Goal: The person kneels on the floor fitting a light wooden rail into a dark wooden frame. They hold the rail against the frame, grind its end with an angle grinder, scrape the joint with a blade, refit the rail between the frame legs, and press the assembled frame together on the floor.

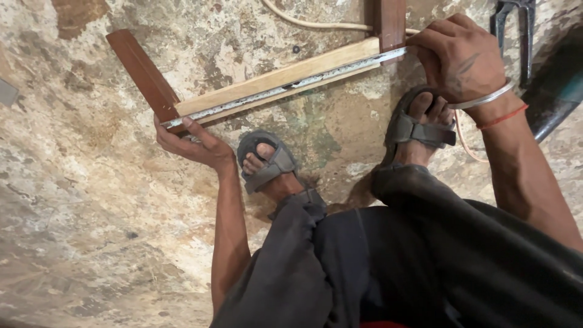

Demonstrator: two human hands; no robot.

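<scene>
Person squats on a worn, stained floor (91, 200), both arms reaching down past the knees. Left hand (193, 143) is at the left end of a long metal ruler (285, 90), palm turned up, thumb pressing on top of the ruler end, fingers curled underneath, gripping it. Right hand (455, 58) is bent at the wrist, fingers pinched on the ruler's right end, holding it down. Ruler lies along a pale wooden strip (285, 73) flat on the floor, set between two dark brown wood pieces: one (143, 73) left, one (390, 23) right. Sandalled feet just below the strip. Bangle and red thread on right wrist.
</scene>
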